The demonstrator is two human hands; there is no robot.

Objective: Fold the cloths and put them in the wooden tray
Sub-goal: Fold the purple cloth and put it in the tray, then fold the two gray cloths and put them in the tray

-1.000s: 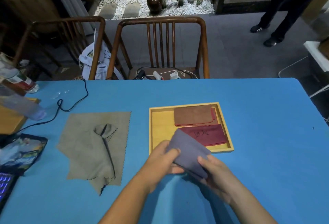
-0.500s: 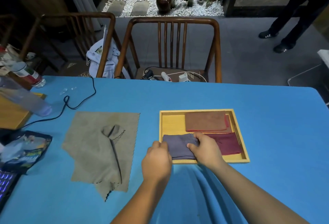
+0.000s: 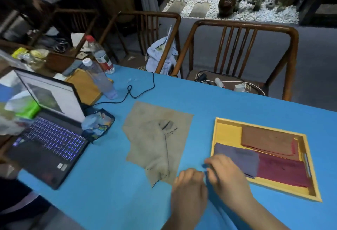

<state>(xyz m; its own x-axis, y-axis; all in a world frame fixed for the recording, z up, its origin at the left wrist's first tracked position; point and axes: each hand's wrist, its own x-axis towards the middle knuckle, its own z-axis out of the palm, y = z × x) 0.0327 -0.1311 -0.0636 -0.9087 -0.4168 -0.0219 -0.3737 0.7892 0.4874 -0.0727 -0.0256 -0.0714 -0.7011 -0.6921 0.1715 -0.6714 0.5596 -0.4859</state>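
Blue covers the counter [image 3: 200,105] across the lower half of the frame. At the lower right sits the wooden tray [image 3: 217,133], holding three folded cloths: a brown cloth [image 3: 268,142] toward its far side, a dark red cloth [image 3: 280,171] on the near right, and a grey-purple cloth [image 3: 238,156] on the near left, overlapping the red one's edge. Left of the tray, at the frame's centre, an unfolded olive-grey cloth [image 3: 151,138] lies flat with one corner turned over.

Both hands are low at the bottom centre, close together. The right hand [image 3: 226,173] rests over the tray's near left corner with fingers loosely curled; blur hides whether it pinches anything. The left hand [image 3: 189,187] is half-curled just beside the olive-grey cloth's near edge, holding nothing visible.

At left stand an open laptop [image 3: 49,138] and two plastic bottles [image 3: 100,76]; their labels are too blurred to read.
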